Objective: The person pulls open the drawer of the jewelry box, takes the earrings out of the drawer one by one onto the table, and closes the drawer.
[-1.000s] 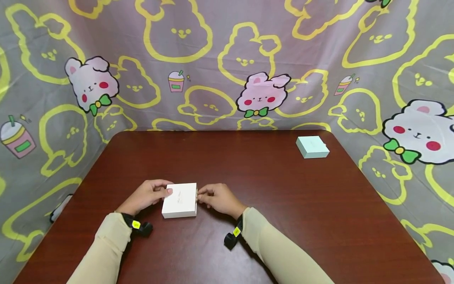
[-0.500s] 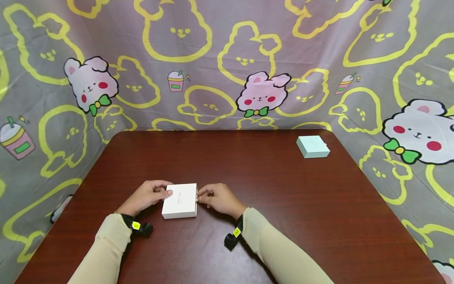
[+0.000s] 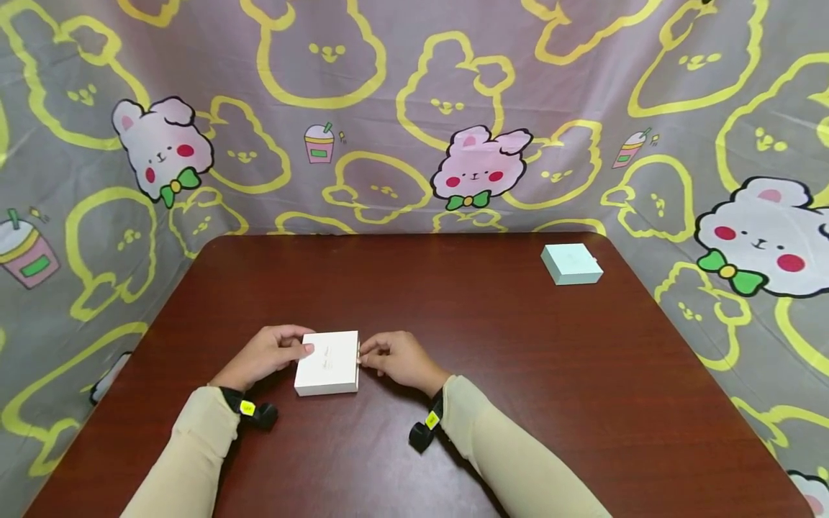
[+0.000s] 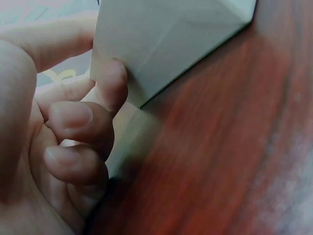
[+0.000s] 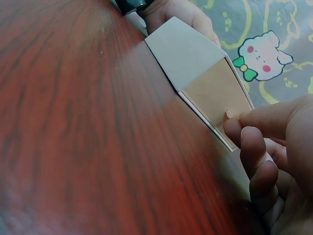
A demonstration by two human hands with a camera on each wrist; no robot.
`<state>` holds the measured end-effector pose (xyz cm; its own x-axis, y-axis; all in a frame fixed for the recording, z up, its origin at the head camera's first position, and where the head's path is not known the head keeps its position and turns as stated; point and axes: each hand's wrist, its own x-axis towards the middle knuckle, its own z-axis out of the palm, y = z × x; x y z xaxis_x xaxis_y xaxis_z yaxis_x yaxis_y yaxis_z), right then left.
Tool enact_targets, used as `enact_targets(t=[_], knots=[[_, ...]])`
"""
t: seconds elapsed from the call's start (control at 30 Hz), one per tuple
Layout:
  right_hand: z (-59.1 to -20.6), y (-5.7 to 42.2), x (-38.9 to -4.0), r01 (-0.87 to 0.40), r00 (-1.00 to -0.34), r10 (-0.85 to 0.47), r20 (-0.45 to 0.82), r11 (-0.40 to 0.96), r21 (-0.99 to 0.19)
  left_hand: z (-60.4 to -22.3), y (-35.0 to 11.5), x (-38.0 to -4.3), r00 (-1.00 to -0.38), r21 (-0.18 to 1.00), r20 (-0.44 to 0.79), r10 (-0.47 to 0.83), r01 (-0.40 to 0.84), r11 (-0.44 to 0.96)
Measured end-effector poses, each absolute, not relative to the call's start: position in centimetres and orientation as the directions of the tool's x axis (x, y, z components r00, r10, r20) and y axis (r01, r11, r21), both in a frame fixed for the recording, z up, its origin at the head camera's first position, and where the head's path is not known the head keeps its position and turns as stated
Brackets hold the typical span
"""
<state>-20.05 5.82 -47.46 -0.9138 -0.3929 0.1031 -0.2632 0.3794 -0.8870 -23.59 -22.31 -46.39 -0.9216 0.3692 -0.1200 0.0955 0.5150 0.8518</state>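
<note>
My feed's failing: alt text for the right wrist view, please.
The right hand pinches a small tab on the tan end of a white box on a reddish table. The left hand shows behind the box, with patterned cloth beyond.

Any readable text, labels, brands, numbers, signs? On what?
No legible text.
White square cardboard box: lettering on top, too small to read.
Yellow rectangular tags on black wrist straps: marks too small to read.
Mint-green square box: any marking too faint.
</note>
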Motion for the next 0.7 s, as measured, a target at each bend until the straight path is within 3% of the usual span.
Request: enact_targets(t=[0.7], knots=[[-47.67,5.83,-20.15,-0.28,-0.913,-0.389,0.12,0.385,-0.879,-46.66,-22.53,-23.72,-0.918,0.857,-0.114,0.38,0.102,0.505]])
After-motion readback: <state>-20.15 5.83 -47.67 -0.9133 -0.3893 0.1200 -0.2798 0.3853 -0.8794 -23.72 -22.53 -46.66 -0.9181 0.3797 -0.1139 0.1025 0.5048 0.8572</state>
